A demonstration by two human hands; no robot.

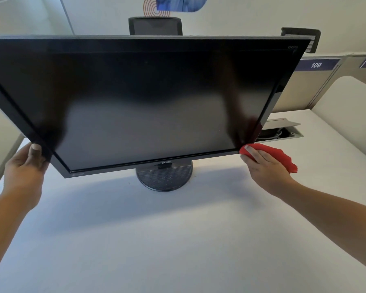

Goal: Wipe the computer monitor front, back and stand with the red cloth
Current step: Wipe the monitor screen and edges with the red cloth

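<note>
A black computer monitor (pixel 144 102) with a dark, switched-off screen stands on its round black stand (pixel 164 178) in the middle of the white desk (pixel 156 240). My left hand (pixel 23 168) grips the monitor's lower left corner, thumb on the front bezel. My right hand (pixel 264 168) holds the bunched red cloth (pixel 277 156) at the monitor's lower right corner, the cloth touching the bottom edge of the frame. The back of the monitor is hidden.
An open cable hatch (pixel 283 130) is set into the desk behind the monitor's right side. Grey partition panels (pixel 317 87) with a "109" label stand at the right. A black office chair back (pixel 155 25) shows above the monitor.
</note>
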